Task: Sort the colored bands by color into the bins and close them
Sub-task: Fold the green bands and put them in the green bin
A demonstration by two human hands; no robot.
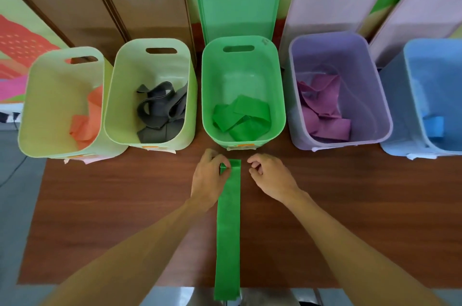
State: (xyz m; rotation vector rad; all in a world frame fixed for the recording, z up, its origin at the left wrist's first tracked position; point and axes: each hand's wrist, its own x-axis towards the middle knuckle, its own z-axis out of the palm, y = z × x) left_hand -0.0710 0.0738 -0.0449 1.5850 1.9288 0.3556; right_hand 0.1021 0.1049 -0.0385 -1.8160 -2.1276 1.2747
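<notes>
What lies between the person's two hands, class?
In the head view, the far end of the green band lies between them; the left hand pinches its corner, and a sliver of bare table separates it from the right hand.

Five bins (240, 70), five lids (237, 0), one green band (228, 230) lying outside them, two hands (210, 180).
</notes>
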